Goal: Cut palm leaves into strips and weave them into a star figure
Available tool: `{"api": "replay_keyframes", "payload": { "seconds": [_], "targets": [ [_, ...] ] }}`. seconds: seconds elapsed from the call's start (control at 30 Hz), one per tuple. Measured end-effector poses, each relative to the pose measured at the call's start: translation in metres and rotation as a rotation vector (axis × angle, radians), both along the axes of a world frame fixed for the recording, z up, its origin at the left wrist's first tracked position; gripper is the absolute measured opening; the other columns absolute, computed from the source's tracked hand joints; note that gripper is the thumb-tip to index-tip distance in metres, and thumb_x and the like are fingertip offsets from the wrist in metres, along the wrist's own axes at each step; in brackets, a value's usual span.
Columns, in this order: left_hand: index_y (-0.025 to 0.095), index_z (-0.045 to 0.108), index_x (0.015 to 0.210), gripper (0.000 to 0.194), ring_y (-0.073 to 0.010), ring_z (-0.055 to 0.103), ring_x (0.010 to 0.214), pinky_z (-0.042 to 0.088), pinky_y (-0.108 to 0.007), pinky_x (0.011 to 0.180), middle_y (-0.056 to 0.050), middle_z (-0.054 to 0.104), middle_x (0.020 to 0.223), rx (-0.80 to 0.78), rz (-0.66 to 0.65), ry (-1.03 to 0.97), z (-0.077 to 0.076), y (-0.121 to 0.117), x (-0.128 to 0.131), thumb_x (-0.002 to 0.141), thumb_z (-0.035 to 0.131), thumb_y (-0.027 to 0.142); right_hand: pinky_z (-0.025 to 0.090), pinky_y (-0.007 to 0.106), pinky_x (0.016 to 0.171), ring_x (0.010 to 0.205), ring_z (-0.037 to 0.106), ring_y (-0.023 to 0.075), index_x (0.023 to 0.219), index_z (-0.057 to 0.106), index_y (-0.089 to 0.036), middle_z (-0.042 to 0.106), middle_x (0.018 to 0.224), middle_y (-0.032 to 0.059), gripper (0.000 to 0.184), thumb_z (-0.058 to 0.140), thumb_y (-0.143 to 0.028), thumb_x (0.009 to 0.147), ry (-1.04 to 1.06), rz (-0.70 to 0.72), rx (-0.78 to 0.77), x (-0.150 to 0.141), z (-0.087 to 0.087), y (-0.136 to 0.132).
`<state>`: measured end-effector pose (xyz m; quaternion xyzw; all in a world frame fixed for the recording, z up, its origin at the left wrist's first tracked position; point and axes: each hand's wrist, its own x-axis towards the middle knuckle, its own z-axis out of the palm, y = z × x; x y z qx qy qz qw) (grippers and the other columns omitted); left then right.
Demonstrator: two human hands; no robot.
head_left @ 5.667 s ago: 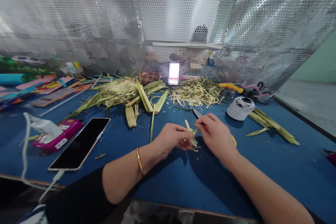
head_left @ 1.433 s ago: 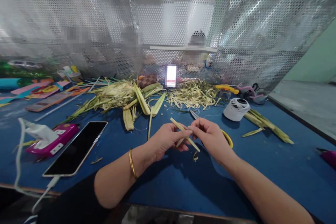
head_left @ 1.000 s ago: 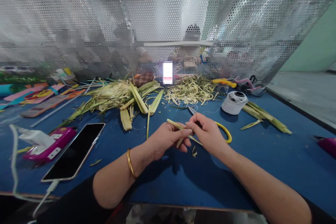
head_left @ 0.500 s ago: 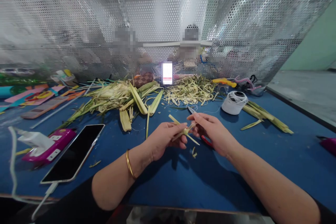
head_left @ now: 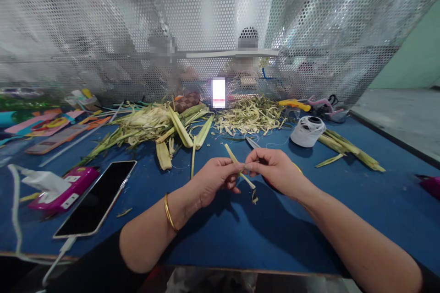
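Observation:
My left hand (head_left: 222,174) pinches a narrow pale green plant strip (head_left: 231,153) between thumb and forefinger; the strip slants down to the right, its lower end showing below the fingers. Against those fingertips, my right hand (head_left: 271,167) is closed in a pinch, with whatever it grips too small or hidden to name. Beneath the right hand lie scissors (head_left: 252,143), blades pointing away and handles mostly covered. A curled scrap (head_left: 255,198) lies on the blue table just below the strip.
Longer stalks and leaves (head_left: 147,123) pile at back left, shredded strips (head_left: 250,116) at back centre. A white thread spool (head_left: 307,132) and several stalks (head_left: 354,149) sit right. A phone (head_left: 98,199) and purple power strip (head_left: 67,190) lie left. Perforated sheeting (head_left: 213,18) stands behind.
My right fingers have closed into a pinch against the left fingertips. The strip is turned more steeply, and the thin pieces crossing it between the hands no longer show.

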<state>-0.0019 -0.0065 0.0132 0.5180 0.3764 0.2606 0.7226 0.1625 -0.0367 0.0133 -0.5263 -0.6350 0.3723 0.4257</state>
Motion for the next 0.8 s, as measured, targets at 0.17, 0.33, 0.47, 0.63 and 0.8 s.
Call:
{"api": "replay_keyframes", "payload": {
  "seconds": [0.17,0.33,0.47,0.63,0.8],
  "targets": [
    [0.013,0.065,0.069,0.029,-0.0047,0.033,0.043,0.047,-0.026,0.056,0.008,0.039,0.045,0.072,-0.074,0.022,0.002,0.002,-0.003,0.066,0.072,0.041,0.041,0.026,0.057,0.056,0.054,0.0123,0.064,0.059,-0.019,0.059,0.058,-0.0021,0.016,0.061,-0.033,0.072,0.042,-0.011,-0.044,0.002,0.001,0.0],
    [0.014,0.068,0.069,0.024,-0.0061,0.033,0.044,0.047,-0.026,0.055,0.008,0.038,0.043,0.095,-0.105,0.063,0.004,-0.001,-0.002,0.064,0.072,0.037,0.043,0.027,0.063,0.061,0.055,0.0126,0.067,0.062,-0.018,0.062,0.062,-0.0009,0.016,0.061,-0.033,0.072,0.06,0.023,-0.057,0.0,0.003,-0.001],
    [0.015,0.07,0.066,0.02,-0.0068,0.032,0.042,0.047,-0.026,0.053,0.008,0.036,0.041,0.099,-0.106,0.097,0.003,-0.006,0.001,0.065,0.07,0.035,0.04,0.025,0.057,0.059,0.051,0.0117,0.068,0.062,-0.018,0.059,0.063,-0.0017,0.016,0.062,-0.034,0.071,0.072,0.01,-0.054,-0.006,0.002,-0.002],
    [0.014,0.071,0.068,0.027,-0.0071,0.035,0.04,0.046,-0.025,0.051,0.007,0.038,0.041,0.145,-0.138,0.162,0.001,-0.008,0.002,0.067,0.067,0.041,0.037,0.024,0.047,0.048,0.044,0.0105,0.055,0.051,-0.02,0.05,0.052,-0.0038,0.027,0.061,-0.038,0.072,0.144,-0.071,-0.032,-0.013,-0.006,-0.002],
    [0.015,0.069,0.063,0.028,-0.0069,0.039,0.041,0.041,-0.022,0.048,0.005,0.045,0.044,0.207,-0.159,0.21,0.0,-0.009,0.002,0.066,0.067,0.042,0.037,0.025,0.048,0.05,0.046,0.0122,0.053,0.049,-0.021,0.052,0.05,-0.0024,0.025,0.058,-0.033,0.073,0.05,-0.217,0.084,-0.018,-0.011,0.0]
  ]
}}
